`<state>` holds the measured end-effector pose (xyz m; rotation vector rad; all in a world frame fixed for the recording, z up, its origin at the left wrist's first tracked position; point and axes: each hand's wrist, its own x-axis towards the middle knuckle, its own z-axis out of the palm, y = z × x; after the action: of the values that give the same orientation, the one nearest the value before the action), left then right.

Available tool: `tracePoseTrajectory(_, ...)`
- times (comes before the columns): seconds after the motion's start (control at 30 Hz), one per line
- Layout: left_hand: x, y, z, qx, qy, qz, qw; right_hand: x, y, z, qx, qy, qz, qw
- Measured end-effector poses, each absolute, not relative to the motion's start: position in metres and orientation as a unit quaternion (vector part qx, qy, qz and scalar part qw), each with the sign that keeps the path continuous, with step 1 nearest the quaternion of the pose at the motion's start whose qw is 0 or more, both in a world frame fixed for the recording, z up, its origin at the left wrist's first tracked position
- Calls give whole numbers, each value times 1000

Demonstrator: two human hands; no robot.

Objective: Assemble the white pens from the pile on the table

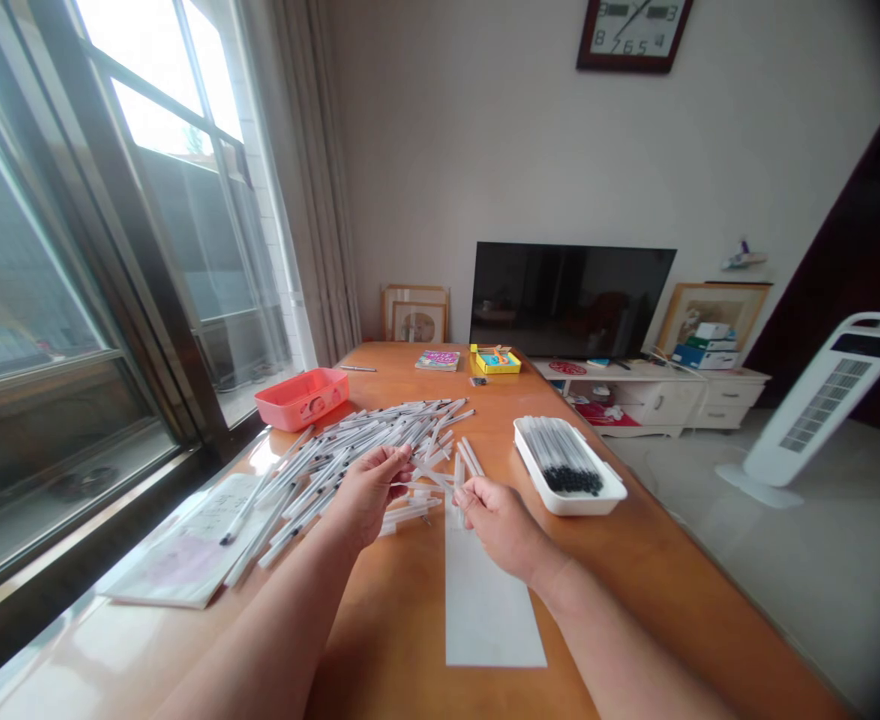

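Note:
My left hand (375, 492) is closed, thumb against fingers, at the near edge of a large pile of pens (365, 440) with clear barrels and dark ends. What its fingertips grip is too small to make out. To the right, my right hand (498, 518) pinches a clear plastic tube (459, 470) that points away from me. Below that hand lies a white paper strip (489, 610). Loose clear tubes (406, 512) lie between the hands. A white tray (579, 503) at the right holds a neat row of clear pens (552, 445) with black ends.
A red plastic basket (301, 400) stands behind the pile at left. A printed paper (185, 560) lies partly under the pens. Farther back are a booklet (438, 360) and a yellow box (496, 362). The table's right edge runs past the tray; a tower fan (822, 410) stands beyond.

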<state>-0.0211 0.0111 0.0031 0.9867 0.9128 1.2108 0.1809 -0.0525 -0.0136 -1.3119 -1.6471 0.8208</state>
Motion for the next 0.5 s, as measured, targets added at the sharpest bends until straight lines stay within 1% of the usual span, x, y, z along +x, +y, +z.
tracePoseTrajectory(0.1,-22,13,2,437,369,531,625,181,-51,-14,-524,-644,354,431)
tracePoseTrajectory(0.27,-24,12,6,441,332,518,654,179,-51,-14,-517,-596,440,429)
tracePoseTrajectory(0.5,-19,11,5,413,356,535,645,177,-51,-15,-514,-589,451,431)
